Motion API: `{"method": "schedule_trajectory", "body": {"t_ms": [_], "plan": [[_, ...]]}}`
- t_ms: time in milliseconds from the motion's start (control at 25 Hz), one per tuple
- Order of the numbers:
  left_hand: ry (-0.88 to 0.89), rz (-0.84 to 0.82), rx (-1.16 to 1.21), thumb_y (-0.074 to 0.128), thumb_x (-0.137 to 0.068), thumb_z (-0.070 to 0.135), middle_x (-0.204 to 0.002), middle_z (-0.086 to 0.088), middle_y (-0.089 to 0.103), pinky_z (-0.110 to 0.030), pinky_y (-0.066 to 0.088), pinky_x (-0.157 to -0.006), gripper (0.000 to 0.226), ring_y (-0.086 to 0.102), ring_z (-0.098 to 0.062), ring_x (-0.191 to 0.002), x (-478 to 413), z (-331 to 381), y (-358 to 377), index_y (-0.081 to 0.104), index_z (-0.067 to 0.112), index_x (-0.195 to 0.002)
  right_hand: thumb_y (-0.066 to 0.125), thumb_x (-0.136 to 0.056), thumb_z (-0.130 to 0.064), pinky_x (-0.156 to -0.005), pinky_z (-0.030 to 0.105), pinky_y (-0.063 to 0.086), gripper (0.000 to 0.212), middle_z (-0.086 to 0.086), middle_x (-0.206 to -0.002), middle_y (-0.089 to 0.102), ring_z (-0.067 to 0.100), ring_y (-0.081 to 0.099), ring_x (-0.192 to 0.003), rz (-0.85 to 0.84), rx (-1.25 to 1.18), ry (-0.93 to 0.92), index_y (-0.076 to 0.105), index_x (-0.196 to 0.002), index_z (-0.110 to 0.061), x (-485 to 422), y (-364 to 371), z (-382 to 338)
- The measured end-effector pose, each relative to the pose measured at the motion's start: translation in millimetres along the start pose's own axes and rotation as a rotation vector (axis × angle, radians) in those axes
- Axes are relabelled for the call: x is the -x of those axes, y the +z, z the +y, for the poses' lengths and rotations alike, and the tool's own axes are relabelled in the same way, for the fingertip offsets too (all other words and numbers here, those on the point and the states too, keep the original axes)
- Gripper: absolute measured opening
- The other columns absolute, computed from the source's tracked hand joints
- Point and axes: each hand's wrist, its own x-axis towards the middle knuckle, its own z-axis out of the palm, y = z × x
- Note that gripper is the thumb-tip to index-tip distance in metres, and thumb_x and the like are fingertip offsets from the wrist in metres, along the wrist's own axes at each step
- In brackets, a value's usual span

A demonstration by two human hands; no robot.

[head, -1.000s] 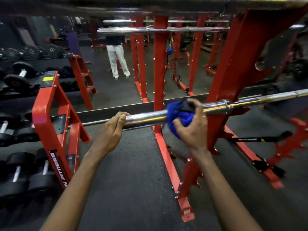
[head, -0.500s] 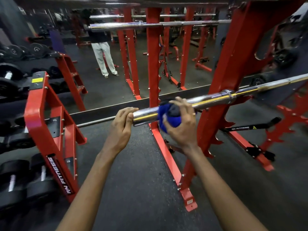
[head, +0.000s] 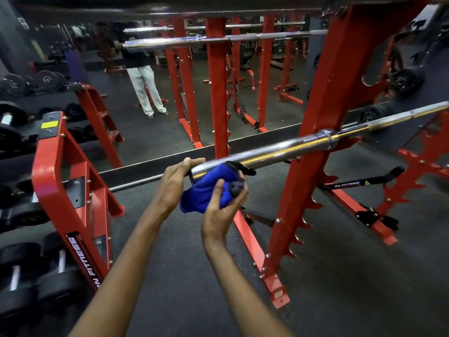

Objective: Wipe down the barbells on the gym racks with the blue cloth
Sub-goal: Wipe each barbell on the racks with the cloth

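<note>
The right hand (head: 224,206) grips the bunched blue cloth (head: 204,195) just under the left end of the barbell (head: 267,150), the left hand (head: 173,188) touching that end with straight fingers; best to wrap the cloth fully round and draw it rightward.

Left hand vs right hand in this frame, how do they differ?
The right hand grips the bunched blue cloth; the left hand holds none. The left hand's fingers lie fairly straight, tips at the end of the barbell sleeve; the right hand's curl round the cloth. The left hand sits beside the sleeve's end, the right hand just below it. Both are bare and at the same bar end.
</note>
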Motion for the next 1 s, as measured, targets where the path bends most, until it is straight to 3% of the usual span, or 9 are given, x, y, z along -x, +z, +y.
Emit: {"method": "schedule_trajectory", "body": {"t_ms": [160, 240, 320, 480, 600, 680, 760, 880, 1000], "plan": [[-0.03, -0.045, -0.157, 0.031, -0.101, 0.051, -0.123, 0.009, 0.072, -0.034, 0.038, -0.116, 0.055, 0.061, -0.005, -0.122, 2.4, 5.2, -4.8, 0.071, 0.023, -0.126, 0.055, -0.102, -0.042, -0.105, 0.04, 0.053, 0.038, 0.009, -0.128, 0.069, 0.021, 0.069, -0.114, 0.257, -0.515, 0.546, 0.057, -0.129, -0.016, -42.6, 3.7, -16.4], [-0.022, -0.031, -0.257, 0.028, -0.101, 0.054, -0.122, 0.01, 0.07, -0.022, 0.041, -0.105, 0.058, 0.061, -0.007, -0.118, 6.2, 11.0, -1.3, 0.07, 0.025, -0.128, 0.042, -0.102, -0.039, -0.074, 0.028, 0.06, 0.031, 0.002, -0.085, 0.07, 0.02, 0.071, -0.076, 0.13, -0.774, 0.815, 0.063, -0.1, -0.016, -62.7, -4.4, -16.4], [-0.034, -0.007, -0.401, 0.025, -0.102, 0.057, -0.118, 0.015, 0.065, -0.01, 0.037, -0.088, 0.058, 0.058, -0.005, -0.111, 8.1, 16.8, 2.3, 0.069, 0.031, -0.129, 0.03, -0.097, -0.021, -0.051, 0.019, 0.051, 0.026, -0.003, -0.059, 0.044, 0.016, 0.057, -0.047, -0.067, -0.923, 0.908, 0.049, -0.079, -0.018, -76.2, -10.7, -22.7], [0.021, -0.029, -0.567, 0.023, -0.102, 0.05, -0.128, 0.004, 0.064, -0.021, 0.038, -0.093, 0.056, 0.054, -0.011, -0.115, 1.6, 23.2, 13.6, 0.064, 0.025, -0.133, 0.039, -0.091, -0.016, -0.064, 0.029, 0.06, 0.016, 0.005, -0.074, 0.066, 0.017, 0.065, -0.068, -0.286, -0.736, 0.898, 0.054, -0.096, -0.013, -76.3, -29.0, -23.4], [0.142, -0.133, -0.756, 0.027, -0.093, 0.037, -0.132, -0.003, 0.059, -0.036, 0.037, -0.104, 0.056, 0.047, -0.019, -0.12, -2.0, 19.9, 22.8, 0.052, 0.02, -0.141, 0.053, -0.102, -0.032, -0.075, 0.037, 0.06, 0.025, 0.006, -0.098, 0.07, 0.027, 0.07, -0.09, -0.147, -0.54, 0.645, 0.059, -0.115, -0.012, -70.0, -58.6, -21.3], [0.133, -0.195, -0.784, 0.032, -0.085, 0.033, -0.129, -0.005, 0.056, -0.038, 0.037, -0.103, 0.061, 0.045, -0.02, -0.116, -6.8, 20.0, 20.3, 0.047, 0.019, -0.143, 0.071, -0.093, -0.032, -0.095, 0.031, 0.056, 0.035, 0.0, -0.118, 0.069, 0.019, 0.067, -0.113, 0.01, 0.025, 0.072, 0.062, -0.123, -0.016, -75.2, -66.2, -26.9], [0.091, -0.197, -0.772, 0.034, -0.079, 0.032, -0.131, -0.006, 0.055, -0.039, 0.037, -0.103, 0.068, 0.045, -0.021, -0.118, -10.1, 21.0, 18.5, 0.046, 0.02, -0.144, 0.075, -0.09, -0.028, -0.109, 0.018, 0.042, 0.045, 0.0, -0.137, 0.057, 0.01, 0.053, -0.132, -0.148, 0.455, -0.387, 0.059, -0.13, -0.017, -82.3, -62.9, -29.6], [0.082, -0.171, -0.873, 0.034, -0.08, 0.037, -0.13, -0.005, 0.053, -0.037, 0.037, -0.097, 0.069, 0.042, -0.018, -0.108, -7.1, 20.7, 23.4, 0.041, 0.023, -0.147, 0.076, -0.088, -0.023, -0.116, 0.01, 0.03, 0.046, 0.001, -0.144, 0.052, 0.012, 0.041, -0.143, -0.243, 0.539, -0.45, 0.058, -0.13, -0.015, -116.4, -59.2, -39.2], [0.127, -0.131, -1.117, 0.041, -0.09, 0.045, -0.129, -0.006, 0.051, -0.041, 0.039, -0.097, 0.062, 0.044, -0.024, -0.109, -5.0, 14.2, 30.9, 0.034, 0.023, -0.148, 0.077, -0.084, -0.019, -0.11, 0.038, 0.047, 0.044, 0.002, -0.128, 0.058, 0.018, 0.055, -0.125, -0.09, 0.502, -0.407, 0.061, -0.125, -0.014, -165.8, -63.8, -57.5]]}}
